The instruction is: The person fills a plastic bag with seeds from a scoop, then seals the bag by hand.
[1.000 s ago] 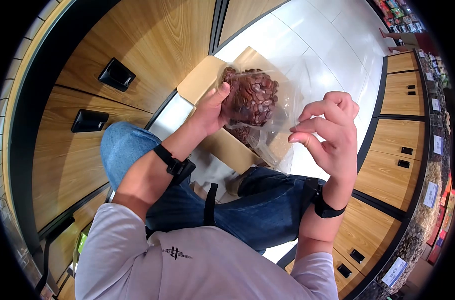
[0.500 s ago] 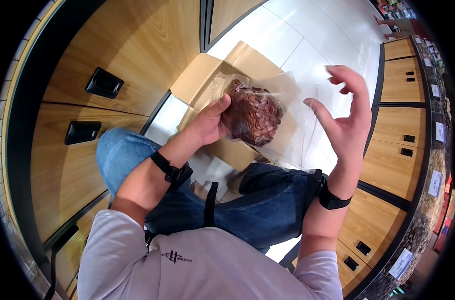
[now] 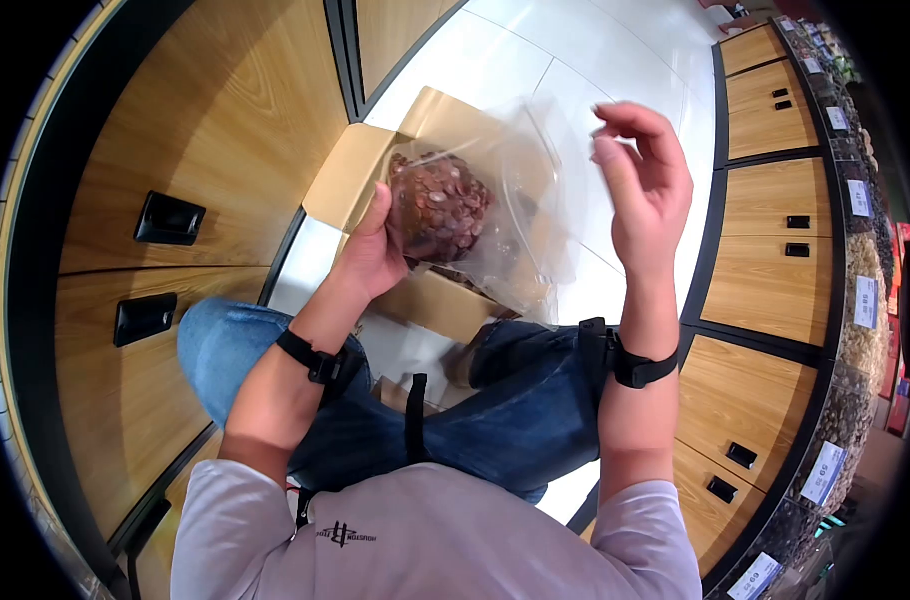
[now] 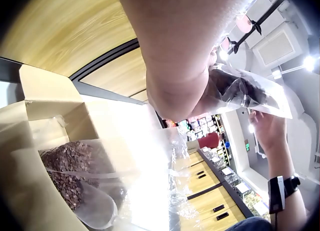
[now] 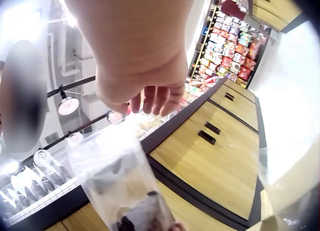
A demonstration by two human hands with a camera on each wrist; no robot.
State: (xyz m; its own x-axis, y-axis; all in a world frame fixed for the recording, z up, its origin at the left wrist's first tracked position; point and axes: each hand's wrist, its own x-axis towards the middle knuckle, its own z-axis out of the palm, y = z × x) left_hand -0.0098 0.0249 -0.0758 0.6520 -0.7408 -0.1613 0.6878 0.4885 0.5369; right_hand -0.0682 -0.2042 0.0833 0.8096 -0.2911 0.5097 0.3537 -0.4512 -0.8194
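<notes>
My left hand (image 3: 370,255) grips a clear plastic bag (image 3: 520,190) by its filled side, thumb on the near face. Dark reddish-brown flat melon seeds (image 3: 445,210) bulge in its lower part, while the upper part hangs loose to the right. Apart from the bag, my right hand (image 3: 650,195) is raised with fingers loosely bent and nothing in them. The right wrist view has the bag (image 5: 117,178) below that hand's fingers (image 5: 155,101). Beneath the bag stands an opened cardboard box (image 3: 350,180). More seeds (image 4: 70,166) lie in it in clear plastic, beside a clear scoop-like piece (image 4: 97,208).
Wooden cabinets with black handles (image 3: 170,217) rise close on the left. Another cabinet row (image 3: 770,290) runs along the right, topped by bins of dry goods with price tags (image 3: 865,300). White tiled floor (image 3: 515,50) stretches ahead. My bent knees (image 3: 230,350) flank the near side.
My right fingers have come away from the bag's edge, spread, then bent loosely higher up. The left hand and bag have shifted left in the head view, which has itself shifted.
</notes>
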